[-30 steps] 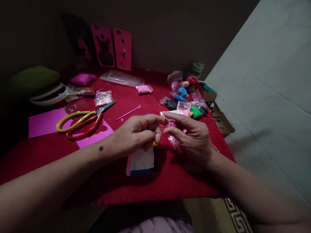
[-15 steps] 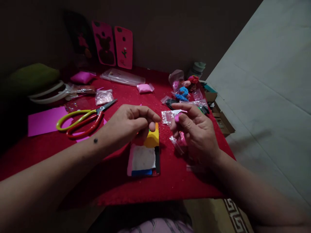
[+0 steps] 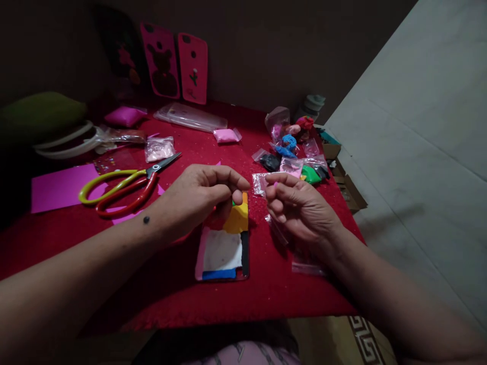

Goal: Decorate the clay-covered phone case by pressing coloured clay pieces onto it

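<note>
My right hand point(image 3: 300, 208) pinches a small bit of pink clay point(image 3: 276, 185) between thumb and fingers, mostly covered by the fingertips. My left hand point(image 3: 211, 190) hovers over the upper part of a phone case, with loosely curved fingers apart and nothing visible in them. The clear phone case point(image 3: 200, 261) lies on the red cloth, covered in patches of clay. Its white patch point(image 3: 222, 251) sits above a blue strip point(image 3: 218, 274), beside a black strip point(image 3: 245, 253) and below a yellow patch point(image 3: 236, 219). The left hand hides part of the case.
Red-and-yellow-handled scissors point(image 3: 125, 190) lie left, by pink sheet point(image 3: 57, 187). Bagged clay, including green point(image 3: 311, 175) and black point(image 3: 270, 162), clusters at right. Decorated pink cases point(image 3: 193, 68) lean on the wall. A cardboard box point(image 3: 352, 190) stands beyond the table's right edge.
My right hand has turned and closed its fingers more around the pink clay, which shows less now. My left hand stays almost in place. The view has shifted slightly.
</note>
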A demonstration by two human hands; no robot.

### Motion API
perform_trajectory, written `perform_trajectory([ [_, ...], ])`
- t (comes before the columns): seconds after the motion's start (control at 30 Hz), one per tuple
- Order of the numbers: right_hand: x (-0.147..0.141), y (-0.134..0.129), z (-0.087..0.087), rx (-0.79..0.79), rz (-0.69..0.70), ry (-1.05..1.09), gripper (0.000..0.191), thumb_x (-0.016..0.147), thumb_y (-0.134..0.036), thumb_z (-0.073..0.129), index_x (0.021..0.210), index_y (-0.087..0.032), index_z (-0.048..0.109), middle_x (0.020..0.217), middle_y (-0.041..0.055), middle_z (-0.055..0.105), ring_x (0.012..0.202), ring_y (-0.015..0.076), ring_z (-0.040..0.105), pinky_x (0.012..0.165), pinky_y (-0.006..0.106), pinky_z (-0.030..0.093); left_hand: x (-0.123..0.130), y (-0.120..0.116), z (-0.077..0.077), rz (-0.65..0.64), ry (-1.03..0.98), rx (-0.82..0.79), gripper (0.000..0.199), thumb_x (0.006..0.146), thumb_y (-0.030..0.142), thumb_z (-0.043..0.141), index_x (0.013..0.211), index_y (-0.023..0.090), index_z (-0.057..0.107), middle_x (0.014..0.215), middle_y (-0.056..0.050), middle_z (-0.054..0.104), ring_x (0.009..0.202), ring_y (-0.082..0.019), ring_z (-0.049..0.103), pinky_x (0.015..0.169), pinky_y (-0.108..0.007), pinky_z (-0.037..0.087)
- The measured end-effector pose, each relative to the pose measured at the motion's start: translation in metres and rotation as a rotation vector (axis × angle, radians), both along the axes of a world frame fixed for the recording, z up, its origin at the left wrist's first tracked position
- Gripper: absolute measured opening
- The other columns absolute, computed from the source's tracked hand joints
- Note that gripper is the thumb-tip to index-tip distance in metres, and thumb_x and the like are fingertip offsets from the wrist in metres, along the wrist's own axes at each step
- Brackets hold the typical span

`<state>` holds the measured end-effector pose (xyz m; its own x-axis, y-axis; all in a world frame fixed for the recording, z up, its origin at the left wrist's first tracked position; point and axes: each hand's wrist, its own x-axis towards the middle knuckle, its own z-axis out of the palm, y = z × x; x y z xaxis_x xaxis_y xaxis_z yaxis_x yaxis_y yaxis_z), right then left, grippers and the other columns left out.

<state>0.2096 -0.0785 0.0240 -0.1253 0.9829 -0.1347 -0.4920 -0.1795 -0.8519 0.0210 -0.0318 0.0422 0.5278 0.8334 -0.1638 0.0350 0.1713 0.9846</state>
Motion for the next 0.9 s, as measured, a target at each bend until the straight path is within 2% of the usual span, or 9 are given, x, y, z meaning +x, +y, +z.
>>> perform_trajectory([
  [0.13,0.004,0.002,0.006,0.036,-0.052,-0.029,0.031,0.071,-0.043,0.078,0.075,-0.019,0.059,0.049,-0.0086,0.047,0.038,0.0041,0.041,0.033,0.016,0.027,-0.001,0.002,-0.001,0.051,0.022,0.038,0.020,0.069,0.004,0.055,0.078,0.016,0.069,0.066,0.000,0.066,0.044,-0.007,0.055,0.040,-0.016,0.041],
  [0.23,0.008,0.005,0.009,0.073,-0.071,-0.041,0.036,0.072,-0.048,0.076,0.069,-0.020,0.054,0.044,-0.0095,0.040,0.035,0.0043,0.037,0.034,0.017,0.025,-0.002,0.002,-0.001,0.074,0.013,0.051,0.021,0.069,0.004,0.056,0.078,0.016,0.071,0.064,0.001,0.066,0.046,-0.006,0.055,0.041,-0.014,0.040],
  [0.37,0.013,0.008,0.008,0.059,-0.095,-0.047,0.024,0.071,-0.031,0.077,0.082,-0.020,0.059,0.060,-0.0056,0.058,0.048,0.0071,0.053,0.039,0.017,0.036,-0.004,0.004,-0.004,0.101,-0.036,0.076,0.022,0.069,0.003,0.057,0.079,0.016,0.071,0.059,0.001,0.064,0.044,-0.006,0.053,0.040,-0.014,0.039],
  [0.5,0.014,0.009,0.004,0.038,-0.064,-0.031,0.027,0.069,-0.009,0.069,0.093,-0.018,0.060,0.081,-0.0013,0.068,0.063,0.0079,0.061,0.055,0.018,0.049,-0.005,0.007,-0.006,0.126,-0.077,0.102,0.020,0.068,0.003,0.057,0.078,0.014,0.071,0.065,-0.001,0.066,0.047,-0.006,0.053,0.043,-0.016,0.039],
  [0.57,0.013,0.008,0.003,0.038,-0.061,-0.027,0.022,0.075,-0.013,0.066,0.095,-0.019,0.059,0.077,-0.0027,0.065,0.056,0.0060,0.056,0.050,0.017,0.045,-0.005,0.009,-0.005,0.148,-0.084,0.098,0.020,0.067,0.003,0.057,0.078,0.013,0.070,0.066,-0.001,0.066,0.048,-0.006,0.053,0.045,-0.017,0.039],
  [0.63,0.012,0.007,0.004,0.021,-0.046,-0.018,0.014,0.083,-0.026,0.066,0.092,-0.020,0.058,0.064,-0.0062,0.055,0.044,0.0042,0.044,0.039,0.016,0.033,-0.005,0.010,-0.005,0.166,-0.093,0.082,0.019,0.067,0.003,0.057,0.078,0.013,0.069,0.067,-0.001,0.065,0.048,-0.007,0.052,0.045,-0.018,0.040],
  [0.73,0.010,0.004,0.007,0.012,-0.023,0.013,0.027,0.084,-0.044,0.066,0.078,-0.020,0.053,0.053,-0.0086,0.037,0.038,0.0041,0.030,0.034,0.017,0.021,-0.005,0.011,-0.004,0.171,-0.099,0.073,0.020,0.067,0.003,0.056,0.079,0.013,0.068,0.067,-0.001,0.065,0.048,-0.007,0.052,0.045,-0.018,0.039],
  [0.8,0.008,0.002,0.009,0.021,-0.028,0.018,0.032,0.082,-0.044,0.067,0.072,-0.020,0.050,0.052,-0.0084,0.032,0.038,0.0045,0.028,0.033,0.017,0.020,-0.004,0.009,-0.003,0.167,-0.092,0.082,0.021,0.067,0.003,0.055,0.080,0.013,0.068,0.068,-0.001,0.065,0.048,-0.007,0.052,0.045,-0.018,0.039],
  [0.9,0.004,0.000,0.010,-0.012,-0.037,0.008,0.019,0.085,-0.035,0.064,0.079,-0.020,0.055,0.054,-0.0075,0.037,0.040,0.0053,0.036,0.033,0.016,0.026,-0.003,0.005,-0.004,0.170,-0.033,0.095,0.021,0.069,0.004,0.052,0.082,0.013,0.065,0.068,0.000,0.064,0.049,-0.007,0.052,0.046,-0.019,0.039],
])
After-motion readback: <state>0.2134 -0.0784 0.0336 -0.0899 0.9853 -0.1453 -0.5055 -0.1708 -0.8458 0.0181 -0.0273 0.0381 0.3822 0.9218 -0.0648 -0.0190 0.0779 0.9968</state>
